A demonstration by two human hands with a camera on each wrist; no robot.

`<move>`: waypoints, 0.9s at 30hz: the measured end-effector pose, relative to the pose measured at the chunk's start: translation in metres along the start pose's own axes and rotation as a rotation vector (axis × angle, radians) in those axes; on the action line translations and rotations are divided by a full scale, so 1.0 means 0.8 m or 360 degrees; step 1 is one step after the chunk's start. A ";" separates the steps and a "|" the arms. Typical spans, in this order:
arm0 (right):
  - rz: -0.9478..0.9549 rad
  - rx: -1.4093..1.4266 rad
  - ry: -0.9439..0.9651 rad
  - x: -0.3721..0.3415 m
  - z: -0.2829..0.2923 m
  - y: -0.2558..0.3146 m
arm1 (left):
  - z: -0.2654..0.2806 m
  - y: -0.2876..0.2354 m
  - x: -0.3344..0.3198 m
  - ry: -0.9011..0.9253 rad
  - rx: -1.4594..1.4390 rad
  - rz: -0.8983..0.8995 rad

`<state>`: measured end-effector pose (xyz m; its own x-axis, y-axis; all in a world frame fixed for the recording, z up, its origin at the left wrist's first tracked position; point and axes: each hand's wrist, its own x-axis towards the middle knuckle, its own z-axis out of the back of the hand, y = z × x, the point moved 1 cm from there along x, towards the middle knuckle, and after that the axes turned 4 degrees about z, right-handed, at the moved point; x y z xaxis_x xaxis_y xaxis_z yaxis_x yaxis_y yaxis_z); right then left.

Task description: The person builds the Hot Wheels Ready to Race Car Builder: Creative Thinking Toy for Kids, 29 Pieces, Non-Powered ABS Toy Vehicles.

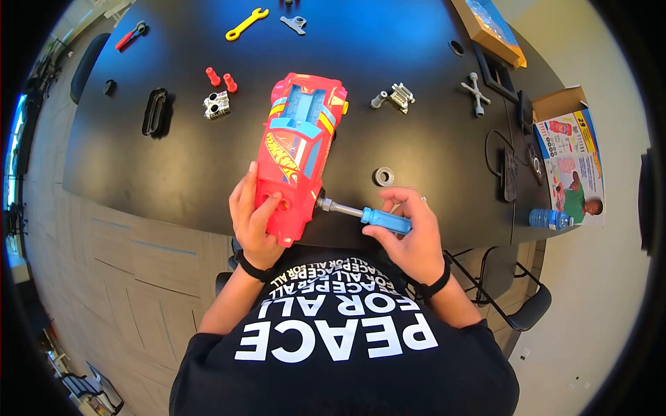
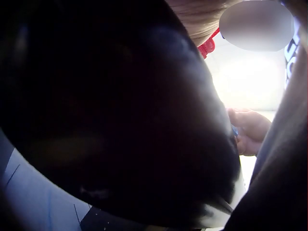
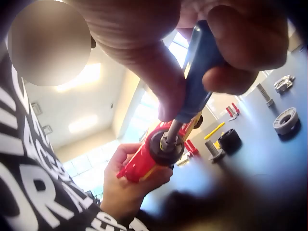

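A red toy car (image 1: 295,149) with blue windows is held up over the table's near edge, gripped at its lower end by the left hand (image 1: 253,215). The right hand (image 1: 414,232) holds the blue handle of a screwdriver (image 1: 387,221) between thumb and fingers. Its silver shaft meets a wheel position on the car's right side. In the right wrist view the tool's tip sits at the centre of a dark wheel (image 3: 166,148), and the right hand (image 3: 226,43) wraps the handle. The left wrist view is mostly dark, with the right hand (image 2: 250,131) at its right.
A grey ring (image 1: 383,176) lies right of the car. Silver engine-like parts (image 1: 401,98), red pieces (image 1: 230,82), a black frame (image 1: 155,112), a yellow wrench (image 1: 247,24) and a grey cross wrench (image 1: 476,94) lie farther out. At right stand a box (image 1: 572,159) and a bottle (image 1: 550,219).
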<state>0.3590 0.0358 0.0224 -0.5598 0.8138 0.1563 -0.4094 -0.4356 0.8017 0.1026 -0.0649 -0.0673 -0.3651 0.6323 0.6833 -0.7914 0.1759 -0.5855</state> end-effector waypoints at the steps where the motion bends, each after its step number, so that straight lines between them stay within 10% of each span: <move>1: -0.0078 -0.0044 0.0113 0.001 0.008 0.002 | 0.000 0.000 -0.001 0.0004 -0.0006 -0.0001; 8: -0.0125 0.0099 0.0049 0.002 0.004 0.008 | 0.000 0.002 -0.002 0.0028 0.0033 -0.0027; 10: -0.0579 0.0573 0.0225 -0.006 0.000 -0.017 | 0.001 0.001 -0.002 0.0030 0.0037 -0.0019; 13: -0.0149 0.0021 0.0053 -0.003 0.002 0.007 | 0.001 0.001 -0.001 0.0041 0.0048 -0.0028; 16: -0.0547 0.0467 0.0219 -0.008 0.000 -0.019 | 0.001 -0.002 0.000 0.0035 0.0034 -0.0023; 19: -0.0131 0.0004 0.0082 -0.002 0.003 0.009 | 0.001 -0.002 0.001 0.0043 0.0048 -0.0030; 27: -0.0310 0.0206 0.0156 -0.006 -0.001 -0.008 | 0.000 -0.001 -0.001 0.0046 0.0034 -0.0044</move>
<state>0.3639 0.0342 0.0158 -0.5492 0.8335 -0.0599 -0.4243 -0.2164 0.8793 0.1034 -0.0651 -0.0675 -0.3290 0.6490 0.6860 -0.8113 0.1775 -0.5571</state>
